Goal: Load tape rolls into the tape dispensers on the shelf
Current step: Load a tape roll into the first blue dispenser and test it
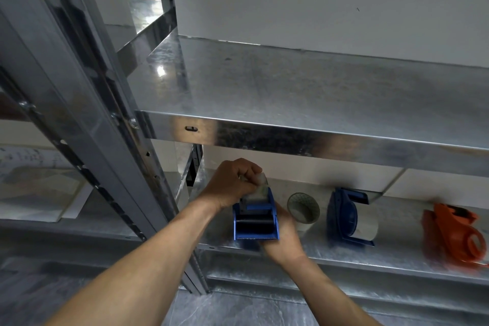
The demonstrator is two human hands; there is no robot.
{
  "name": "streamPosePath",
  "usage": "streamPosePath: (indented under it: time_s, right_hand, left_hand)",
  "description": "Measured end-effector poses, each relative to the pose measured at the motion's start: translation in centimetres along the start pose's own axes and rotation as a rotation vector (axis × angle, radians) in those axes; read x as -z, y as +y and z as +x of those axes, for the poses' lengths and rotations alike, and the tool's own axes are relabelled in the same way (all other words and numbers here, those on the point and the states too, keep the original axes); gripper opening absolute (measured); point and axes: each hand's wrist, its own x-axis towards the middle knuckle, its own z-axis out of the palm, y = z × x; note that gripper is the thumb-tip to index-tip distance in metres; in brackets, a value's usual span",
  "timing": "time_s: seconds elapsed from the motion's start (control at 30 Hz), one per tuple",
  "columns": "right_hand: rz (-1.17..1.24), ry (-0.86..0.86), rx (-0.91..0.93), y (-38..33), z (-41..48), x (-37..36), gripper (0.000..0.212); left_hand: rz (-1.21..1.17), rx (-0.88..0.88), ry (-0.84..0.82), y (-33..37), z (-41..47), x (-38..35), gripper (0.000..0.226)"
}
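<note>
A blue tape dispenser (255, 222) sits at the front left of the lower metal shelf (397, 249). My right hand (284, 239) grips it from below and the right side. My left hand (232, 184) is above its far end, fingers pinched on a clear strip of tape (260, 185) that runs into the dispenser. To the right lie a loose clear tape roll (303, 210), a second blue dispenser (349, 217) with a roll in it, and an orange dispenser (455, 235) that holds no roll.
An upper metal shelf (304, 92) overhangs the lower one, with a white wall behind it. A steel upright post (87, 124) stands at the left. Papers lie on a neighbouring shelf at far left (39, 188). The floor below is grey.
</note>
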Motion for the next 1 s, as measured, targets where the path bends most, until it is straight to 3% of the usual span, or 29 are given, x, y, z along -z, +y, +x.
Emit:
streamPosePath:
  time_s: [0.13, 0.23, 0.37, 0.53, 0.8, 1.0]
  right_hand:
    - [0.088, 0.004, -0.046, -0.3, 0.1, 0.0, 0.023]
    - [0.231, -0.043, -0.09, -0.9, 0.2, 0.4, 0.024]
    - [0.221, -0.114, -0.11, -0.6, 0.1, 0.4, 0.027]
    - [0.248, -0.079, -0.101, -0.5, 0.0, 0.2, 0.027]
    - [0.403, -0.03, -0.173, -0.1, -0.2, 1.2, 0.049]
    - [0.446, 0.021, -0.223, -0.2, -0.1, 1.5, 0.043]
  left_hand:
    - [-0.164, 0.062, -0.003, 0.5, 0.1, 0.0, 0.035]
    - [-0.267, 0.115, 0.026, 0.2, 0.4, 0.2, 0.022]
    - [-0.212, 0.167, 0.035, -0.6, 0.3, 0.7, 0.006]
    - [-0.209, 0.153, 0.022, -0.7, 0.1, 0.4, 0.01]
    - [-0.377, 0.14, 0.015, -0.3, -0.8, 0.5, 0.029]
    - [-0.329, 0.08, 0.0, 0.2, -1.8, 0.4, 0.026]
